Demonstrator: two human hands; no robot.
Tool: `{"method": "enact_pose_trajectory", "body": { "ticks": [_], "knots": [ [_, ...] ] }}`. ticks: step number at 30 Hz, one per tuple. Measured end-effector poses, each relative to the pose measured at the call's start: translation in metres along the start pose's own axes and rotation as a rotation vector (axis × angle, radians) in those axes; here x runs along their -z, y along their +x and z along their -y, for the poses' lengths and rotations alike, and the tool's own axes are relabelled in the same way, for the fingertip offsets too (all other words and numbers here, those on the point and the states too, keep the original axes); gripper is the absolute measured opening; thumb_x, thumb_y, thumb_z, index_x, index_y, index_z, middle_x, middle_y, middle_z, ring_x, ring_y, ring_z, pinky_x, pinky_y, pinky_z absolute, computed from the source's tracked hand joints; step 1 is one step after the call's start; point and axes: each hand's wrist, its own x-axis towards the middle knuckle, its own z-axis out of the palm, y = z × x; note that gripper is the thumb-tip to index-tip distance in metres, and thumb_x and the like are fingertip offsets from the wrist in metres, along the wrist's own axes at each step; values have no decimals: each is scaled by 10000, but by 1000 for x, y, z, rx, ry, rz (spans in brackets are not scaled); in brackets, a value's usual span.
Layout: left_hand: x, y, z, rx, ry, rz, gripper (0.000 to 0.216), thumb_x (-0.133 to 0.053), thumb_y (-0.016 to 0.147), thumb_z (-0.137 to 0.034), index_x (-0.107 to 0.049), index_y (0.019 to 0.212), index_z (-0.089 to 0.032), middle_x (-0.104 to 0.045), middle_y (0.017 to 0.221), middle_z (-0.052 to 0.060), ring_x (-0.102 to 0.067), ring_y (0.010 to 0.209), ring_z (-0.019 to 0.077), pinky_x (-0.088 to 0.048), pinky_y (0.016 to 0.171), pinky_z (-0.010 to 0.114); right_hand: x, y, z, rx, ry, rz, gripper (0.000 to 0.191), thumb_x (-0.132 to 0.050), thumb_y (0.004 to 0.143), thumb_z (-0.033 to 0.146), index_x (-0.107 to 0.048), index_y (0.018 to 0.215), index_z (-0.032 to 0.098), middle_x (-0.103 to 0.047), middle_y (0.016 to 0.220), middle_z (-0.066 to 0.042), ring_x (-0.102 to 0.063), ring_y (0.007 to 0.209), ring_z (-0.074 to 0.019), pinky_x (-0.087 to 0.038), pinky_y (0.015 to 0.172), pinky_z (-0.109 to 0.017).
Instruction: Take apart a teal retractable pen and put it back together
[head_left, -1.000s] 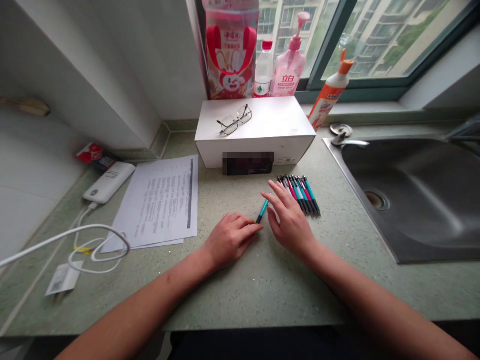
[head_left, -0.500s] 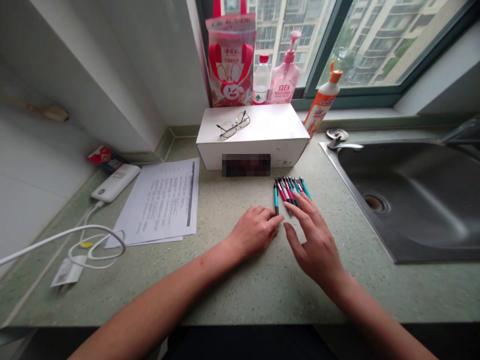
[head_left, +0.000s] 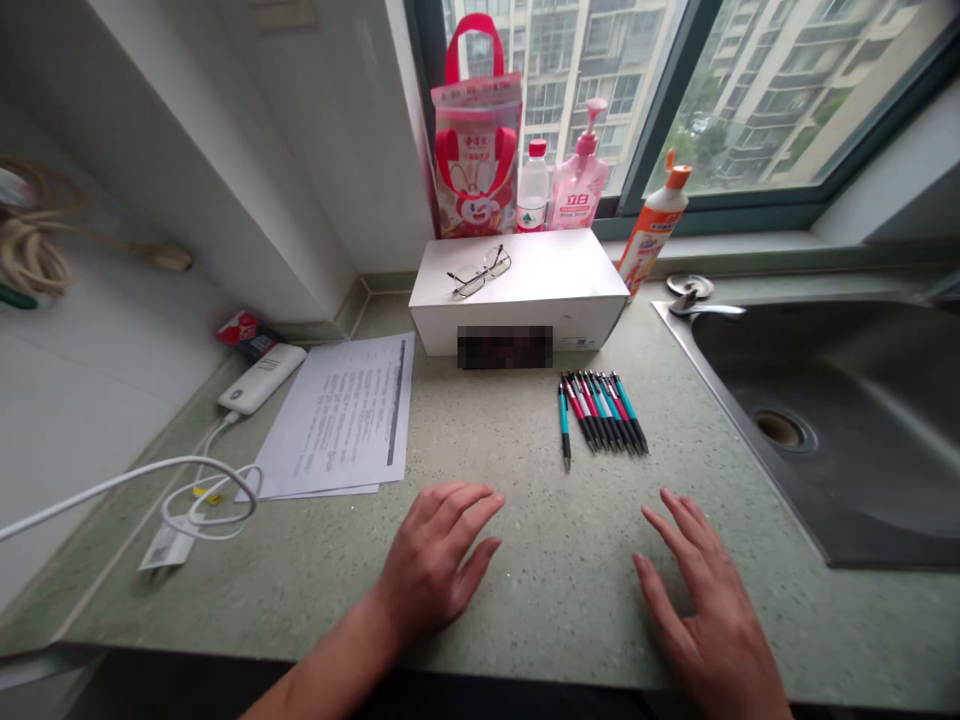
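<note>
Several pens [head_left: 606, 412] in red, teal and white, with black grips, lie side by side on the counter, tips toward me. Just left of that row, a single teal pen [head_left: 564, 425] lies apart at a slightly different angle. My left hand [head_left: 446, 555] is open over the counter, below and left of the pens, holding nothing. On the other side, my right hand [head_left: 694, 590] is open too, fingers spread, below and right of the row. Neither hand touches a pen.
Behind the pens stands a white box [head_left: 517, 270] with eyeglasses [head_left: 481, 273] on top. Printed sheets [head_left: 337, 420], a white power bank [head_left: 262, 380] and a cable [head_left: 217, 465] lie left. A steel sink [head_left: 862, 440] is at right. Bottles [head_left: 579, 190] and a bag [head_left: 478, 165] stand behind the box.
Both hands have drawn back toward me and apart, away from the pens. My left hand has left the single teal pen. The view has also shifted slightly.
</note>
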Motion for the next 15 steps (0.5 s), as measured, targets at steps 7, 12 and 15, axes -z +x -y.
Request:
{"method": "enact_pose_trajectory", "body": {
  "ticks": [7, 12, 15],
  "knots": [
    [18, -66, -7, 98, 156, -68, 359, -561, 904, -49, -591, 1256, -116, -631, 1212, 123, -537, 1187, 231, -425, 1016, 383, -7, -22, 7, 276, -124, 50, 466, -502, 947, 298, -502, 1380, 126, -432, 1526, -136, -352, 1441, -287, -275, 1176, -444],
    [16, -80, -10, 84, 222, -212, 335, -587, 892, -45, -621, 1216, -124, -668, 1182, 116, -572, 1167, 233, -439, 1004, 393, -11, -27, 5, 341, -195, -18, 535, -521, 925, 311, -474, 1431, 141, -440, 1526, -132, -398, 1419, -299, -232, 1204, -453],
    [18, -93, -10, 39, 233, -242, 355, -585, 888, -51, -626, 1221, -165, -698, 1166, 86, -595, 1162, 230, -457, 1002, 397, -9, -40, -4, 307, -203, -70, 612, -545, 908, 275, -403, 1501, 221, -441, 1530, -88, -456, 1377, -318, -257, 1195, -512]
  ]
}}
